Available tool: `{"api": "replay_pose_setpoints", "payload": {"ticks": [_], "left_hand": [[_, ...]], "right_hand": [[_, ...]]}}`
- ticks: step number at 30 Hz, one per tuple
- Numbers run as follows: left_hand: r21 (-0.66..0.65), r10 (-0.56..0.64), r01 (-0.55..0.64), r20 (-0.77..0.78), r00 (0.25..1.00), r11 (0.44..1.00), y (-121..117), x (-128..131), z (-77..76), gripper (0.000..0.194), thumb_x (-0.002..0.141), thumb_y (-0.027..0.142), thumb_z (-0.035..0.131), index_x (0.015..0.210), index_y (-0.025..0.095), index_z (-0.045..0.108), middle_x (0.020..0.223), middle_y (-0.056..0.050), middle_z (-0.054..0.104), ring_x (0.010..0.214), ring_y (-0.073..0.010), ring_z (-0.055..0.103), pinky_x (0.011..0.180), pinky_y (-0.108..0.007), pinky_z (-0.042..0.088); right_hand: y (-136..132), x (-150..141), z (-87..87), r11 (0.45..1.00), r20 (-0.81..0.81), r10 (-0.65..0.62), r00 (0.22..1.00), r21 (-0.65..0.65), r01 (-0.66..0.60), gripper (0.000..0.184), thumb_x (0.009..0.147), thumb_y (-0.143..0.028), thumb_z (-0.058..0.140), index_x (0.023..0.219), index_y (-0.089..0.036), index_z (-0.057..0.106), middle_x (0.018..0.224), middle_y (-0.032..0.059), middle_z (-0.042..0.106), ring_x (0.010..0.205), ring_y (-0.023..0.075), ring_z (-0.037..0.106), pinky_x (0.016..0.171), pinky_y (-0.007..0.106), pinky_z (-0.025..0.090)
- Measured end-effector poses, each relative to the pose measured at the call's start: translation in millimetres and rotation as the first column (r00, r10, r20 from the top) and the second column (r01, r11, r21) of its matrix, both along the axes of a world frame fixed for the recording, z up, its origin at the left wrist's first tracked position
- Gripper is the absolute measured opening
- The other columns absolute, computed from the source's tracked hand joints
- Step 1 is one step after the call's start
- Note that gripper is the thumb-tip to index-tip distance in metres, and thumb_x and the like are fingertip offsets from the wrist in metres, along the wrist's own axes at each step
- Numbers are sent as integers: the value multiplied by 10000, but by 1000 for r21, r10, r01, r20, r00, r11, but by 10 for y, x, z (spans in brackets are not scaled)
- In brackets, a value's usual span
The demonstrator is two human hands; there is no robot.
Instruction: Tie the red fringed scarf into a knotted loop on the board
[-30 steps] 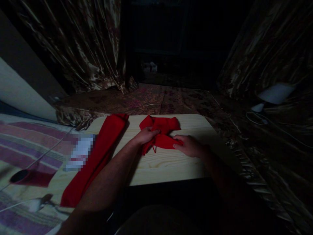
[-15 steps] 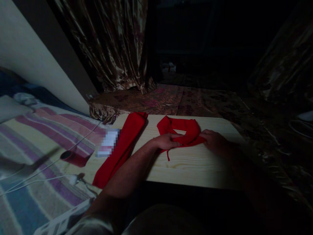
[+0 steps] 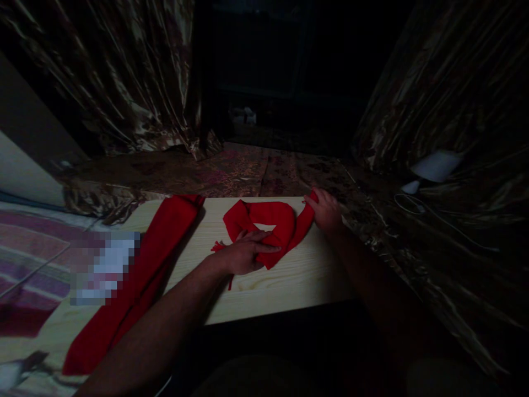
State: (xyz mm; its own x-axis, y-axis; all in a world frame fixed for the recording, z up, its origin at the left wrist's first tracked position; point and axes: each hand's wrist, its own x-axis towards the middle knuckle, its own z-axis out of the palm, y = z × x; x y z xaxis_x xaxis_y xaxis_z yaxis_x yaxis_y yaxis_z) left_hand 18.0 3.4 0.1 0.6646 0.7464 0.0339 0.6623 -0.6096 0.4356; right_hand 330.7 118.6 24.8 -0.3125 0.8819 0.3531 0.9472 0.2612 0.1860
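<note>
Right grip [image 3: 328, 210] clamped on end of red cloth [image 3: 286, 221]; left grip [image 3: 244, 256] on it, seemingly spread

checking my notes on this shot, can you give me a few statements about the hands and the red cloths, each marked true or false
1. The left hand rests on the looped red cloth. True.
2. The right hand is clear of the looped red cloth. False: it holds one end of it.
3. A long red cloth lies to the left of the looped one. True.
4. The looped red cloth has no gap in its middle. False: the pale tabletop shows through an opening.
5. Both cloths lie on the tabletop. True, at least in part.
</note>
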Motion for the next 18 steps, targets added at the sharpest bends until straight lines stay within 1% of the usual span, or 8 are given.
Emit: {"api": "replay_pose_setpoints", "payload": {"ticks": [3,6,9,11,13,15,16,18], "left_hand": [[16,5,-5,10,1000,1000,-12,9,-11,715,774,241,743,1416,478,536,1647,-58,314,1482,-373,321,1159,-684,173],[-13,16,-16,22,1000,1000,-34,21,10,686,776,357,764,1418,462,544,1648,-70,311,1484,-401,303,1153,-712,139],[-57,47,-45,27,999,997,-56,37,47,602,829,533,697,1410,456,557,1648,-67,311,1500,-414,262,1152,-731,93],[-67,58,-55,36,998,996,-63,50,65,530,886,597,602,1395,452,574,1640,-61,331,1505,-392,264,1159,-722,94],[-58,67,-64,49,996,996,-59,60,69,479,937,594,524,1381,430,596,1619,-70,372,1497,-359,299,1168,-700,127],[-35,82,-79,80,993,996,-41,60,56,463,968,563,481,1377,390,613,1585,-82,428,1476,-332,351,1178,-663,182],[-22,84,-82,108,991,996,-26,54,44,465,977,547,472,1379,366,618,1560,-86,465,1459,-320,383,1184,-634,216],[2,68,-70,187,980,998,10,32,15,470,984,516,475,1379,313,629,1496,-86,543,1411,-292,456,1188,-551,293]], "right_hand": [[-17,95,-159,975,-46,-208,977,-82,204,473,958,-191,416,1391,-181,609,1433,210,542,1243,341,490,995,459,370],[-42,119,-242,967,-201,-257,945,-45,253,533,890,-141,446,1403,-144,592,1422,207,554,1252,327,502,999,426,402],[-90,7,-192,944,-433,-317,844,-62,323,543,816,-114,465,1333,-134,629,1310,182,621,1143,288,582,935,367,451],[-141,-115,-129,913,-540,-382,750,-96,396,465,842,-145,451,1262,-147,650,1214,167,659,1031,267,629,848,342,472],[-202,-231,-92,889,-566,-431,703,-132,439,376,906,-227,431,1193,-161,665,1116,162,687,945,267,648,779,345,472],[-263,-312,-108,882,-509,-464,725,-196,428,343,939,-302,430,1121,-160,685,1008,166,705,884,278,652,746,361,464],[-289,-337,-137,889,-459,-458,761,-226,398,330,940,-319,447,1082,-156,695,979,171,707,872,282,651,746,366,461],[-323,-356,-223,922,-363,-375,853,-242,302,289,924,-311,493,1025,-150,710,996,182,704,911,282,642,790,370,454]]}}
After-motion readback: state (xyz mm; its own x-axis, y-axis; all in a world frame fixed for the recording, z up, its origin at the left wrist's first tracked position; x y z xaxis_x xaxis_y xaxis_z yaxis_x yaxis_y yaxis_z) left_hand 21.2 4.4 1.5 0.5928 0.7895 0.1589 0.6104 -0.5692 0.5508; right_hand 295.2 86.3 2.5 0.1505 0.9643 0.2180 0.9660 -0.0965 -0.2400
